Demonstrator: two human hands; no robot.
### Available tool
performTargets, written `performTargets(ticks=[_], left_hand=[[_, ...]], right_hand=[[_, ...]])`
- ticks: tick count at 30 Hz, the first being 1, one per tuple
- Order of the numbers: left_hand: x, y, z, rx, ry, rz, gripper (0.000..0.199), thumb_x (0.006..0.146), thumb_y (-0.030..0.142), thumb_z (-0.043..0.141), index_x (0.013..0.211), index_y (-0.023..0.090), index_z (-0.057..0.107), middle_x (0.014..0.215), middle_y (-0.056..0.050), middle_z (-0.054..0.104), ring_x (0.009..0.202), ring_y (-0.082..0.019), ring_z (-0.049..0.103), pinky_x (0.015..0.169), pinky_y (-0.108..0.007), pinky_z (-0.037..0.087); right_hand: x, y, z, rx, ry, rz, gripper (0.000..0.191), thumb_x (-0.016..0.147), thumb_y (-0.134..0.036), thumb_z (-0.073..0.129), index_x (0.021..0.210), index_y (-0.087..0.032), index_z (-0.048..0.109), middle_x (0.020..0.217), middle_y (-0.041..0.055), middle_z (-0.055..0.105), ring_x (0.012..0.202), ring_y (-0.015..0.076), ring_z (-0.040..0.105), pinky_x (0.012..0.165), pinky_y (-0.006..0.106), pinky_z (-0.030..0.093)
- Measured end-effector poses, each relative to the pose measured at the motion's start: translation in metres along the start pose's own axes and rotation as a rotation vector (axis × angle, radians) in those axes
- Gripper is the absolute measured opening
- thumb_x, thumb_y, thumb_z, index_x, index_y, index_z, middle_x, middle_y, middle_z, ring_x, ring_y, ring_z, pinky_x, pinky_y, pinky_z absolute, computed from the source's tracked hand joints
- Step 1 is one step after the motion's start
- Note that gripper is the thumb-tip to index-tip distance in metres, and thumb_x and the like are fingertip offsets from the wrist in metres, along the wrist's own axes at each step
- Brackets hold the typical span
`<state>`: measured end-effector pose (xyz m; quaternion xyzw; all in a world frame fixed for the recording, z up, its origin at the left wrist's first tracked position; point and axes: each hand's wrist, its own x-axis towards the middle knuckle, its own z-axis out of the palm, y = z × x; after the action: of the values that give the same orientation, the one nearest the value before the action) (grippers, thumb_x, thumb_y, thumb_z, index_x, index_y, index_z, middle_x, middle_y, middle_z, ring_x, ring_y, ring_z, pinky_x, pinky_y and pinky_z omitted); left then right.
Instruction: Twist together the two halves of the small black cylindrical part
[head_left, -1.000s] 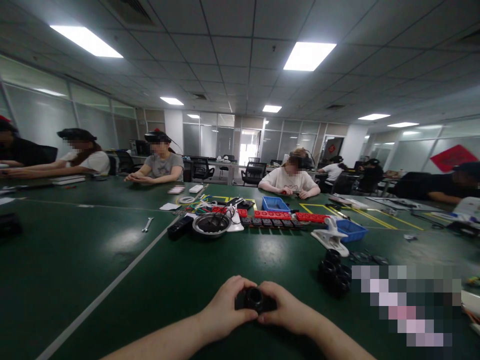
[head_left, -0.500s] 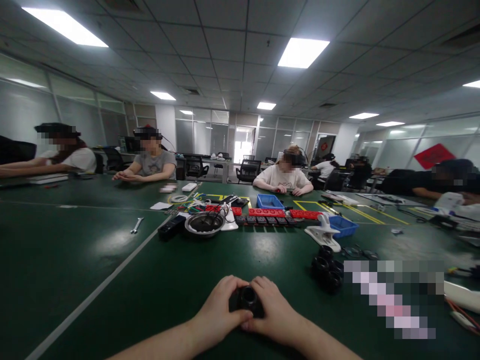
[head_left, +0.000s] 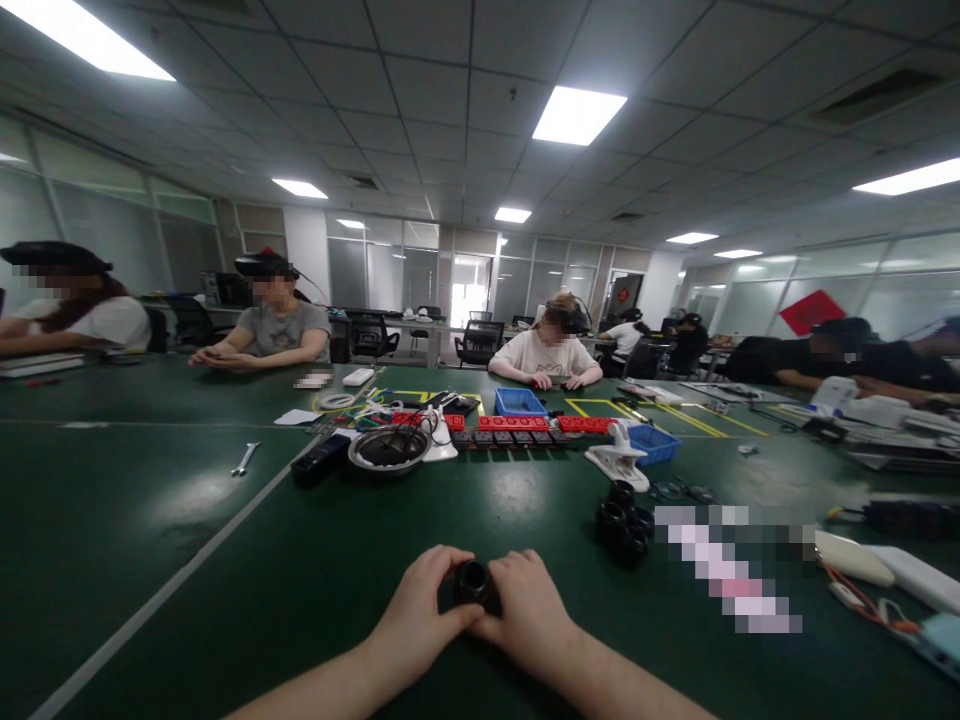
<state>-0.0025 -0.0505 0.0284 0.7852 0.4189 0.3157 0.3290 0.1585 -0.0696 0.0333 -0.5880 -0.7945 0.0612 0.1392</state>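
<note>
A small black cylindrical part (head_left: pixel 473 577) with a round opening on top is held between my two hands, low above or on the green table; which of the two I cannot tell. My left hand (head_left: pixel 421 606) wraps its left side, thumb across the front. From the right, my right hand (head_left: pixel 531 606) closes round it with its fingers over the far side. The lower part is hidden by my thumbs. To the right of my hands, a cluster of similar black cylindrical parts (head_left: pixel 624 524) stands on the table.
Ahead lie a metal dish (head_left: pixel 390 462) with cables, a black device (head_left: pixel 321 458), red strips (head_left: pixel 512 423), blue trays (head_left: pixel 520 402) and a white clip stand (head_left: pixel 619 458). A wrench (head_left: pixel 245 459) is on the left. Co-workers sit around the table (head_left: pixel 300 600).
The view has swung a little to the right, so the scene sits further left. Both hands keep their hold on the black part, with little visible change in grip.
</note>
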Motion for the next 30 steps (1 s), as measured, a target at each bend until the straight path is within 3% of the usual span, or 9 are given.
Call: performTargets(ticks=[4, 8, 11, 15, 20, 23, 26, 30], left_hand=[[0.000, -0.001, -0.002, -0.008, -0.014, 0.000, 0.032, 0.067, 0.015, 0.062, 0.098, 0.017, 0.057, 0.096, -0.005, 0.056, 0.092, -0.021, 0.051, 0.083, -0.031, 0.039], [0.000, -0.003, -0.007, -0.040, -0.078, 0.035, 0.035, 0.068, 0.018, 0.062, 0.102, 0.019, 0.057, 0.102, -0.005, 0.056, 0.098, -0.022, 0.049, 0.085, -0.032, 0.037], [0.001, -0.005, -0.011, -0.066, -0.132, 0.056, 0.039, 0.069, 0.017, 0.061, 0.107, 0.021, 0.056, 0.104, -0.004, 0.055, 0.097, -0.021, 0.050, 0.082, -0.030, 0.039], [0.002, -0.006, -0.012, -0.096, -0.186, 0.072, 0.039, 0.068, 0.016, 0.061, 0.106, 0.023, 0.056, 0.102, -0.002, 0.055, 0.095, -0.020, 0.051, 0.080, -0.028, 0.040], [0.002, -0.006, -0.007, -0.078, -0.109, 0.019, 0.036, 0.065, 0.016, 0.065, 0.100, 0.021, 0.057, 0.097, -0.002, 0.056, 0.093, -0.021, 0.051, 0.082, -0.030, 0.040], [0.003, -0.007, -0.004, -0.030, -0.047, -0.016, 0.032, 0.065, 0.017, 0.065, 0.096, 0.020, 0.057, 0.096, -0.003, 0.055, 0.093, -0.022, 0.051, 0.082, -0.032, 0.040], [0.003, -0.011, -0.004, -0.032, -0.049, 0.004, 0.032, 0.066, 0.017, 0.064, 0.096, 0.020, 0.056, 0.098, -0.004, 0.055, 0.094, -0.022, 0.051, 0.084, -0.033, 0.040], [0.002, -0.015, -0.005, -0.034, -0.071, 0.057, 0.044, 0.066, 0.019, 0.067, 0.107, 0.020, 0.051, 0.106, -0.005, 0.052, 0.100, -0.023, 0.048, 0.088, -0.035, 0.039]], right_hand=[[-0.003, -0.002, 0.001, -0.024, 0.036, -0.032, 0.035, 0.068, -0.048, 0.061, 0.084, -0.016, 0.059, 0.085, 0.0068, 0.061, 0.081, 0.0238, 0.053, 0.076, 0.037, 0.036], [-0.001, 0.013, -0.004, 0.232, -0.102, -0.135, 0.051, 0.061, -0.039, 0.072, 0.105, -0.020, 0.055, 0.099, 0.0042, 0.058, 0.090, 0.0220, 0.051, 0.078, 0.033, 0.038], [0.004, 0.025, -0.007, 0.356, -0.191, -0.169, 0.037, 0.063, -0.026, 0.072, 0.098, -0.020, 0.060, 0.091, 0.0009, 0.060, 0.084, 0.0184, 0.053, 0.074, 0.028, 0.039], [0.008, 0.031, -0.005, 0.384, -0.196, -0.123, 0.031, 0.061, -0.020, 0.074, 0.089, -0.018, 0.061, 0.083, -0.0019, 0.059, 0.078, 0.0150, 0.053, 0.068, 0.023, 0.038], [0.008, 0.020, 0.006, 0.348, -0.133, 0.005, 0.036, 0.053, -0.035, 0.078, 0.073, -0.017, 0.054, 0.071, -0.0030, 0.054, 0.064, 0.0131, 0.047, 0.053, 0.022, 0.033], [0.006, 0.009, 0.011, 0.180, -0.029, 0.068, 0.034, 0.058, -0.041, 0.073, 0.072, -0.018, 0.052, 0.070, -0.0007, 0.055, 0.063, 0.0149, 0.047, 0.056, 0.025, 0.032], [0.004, 0.003, 0.010, 0.015, 0.036, 0.030, 0.036, 0.062, -0.049, 0.068, 0.074, -0.018, 0.053, 0.074, 0.0022, 0.059, 0.070, 0.0194, 0.051, 0.065, 0.031, 0.034], [-0.002, 0.004, -0.003, 0.087, -0.002, -0.100, 0.061, 0.057, -0.060, 0.067, 0.097, -0.017, 0.054, 0.092, 0.0063, 0.060, 0.084, 0.0242, 0.053, 0.073, 0.036, 0.038]])
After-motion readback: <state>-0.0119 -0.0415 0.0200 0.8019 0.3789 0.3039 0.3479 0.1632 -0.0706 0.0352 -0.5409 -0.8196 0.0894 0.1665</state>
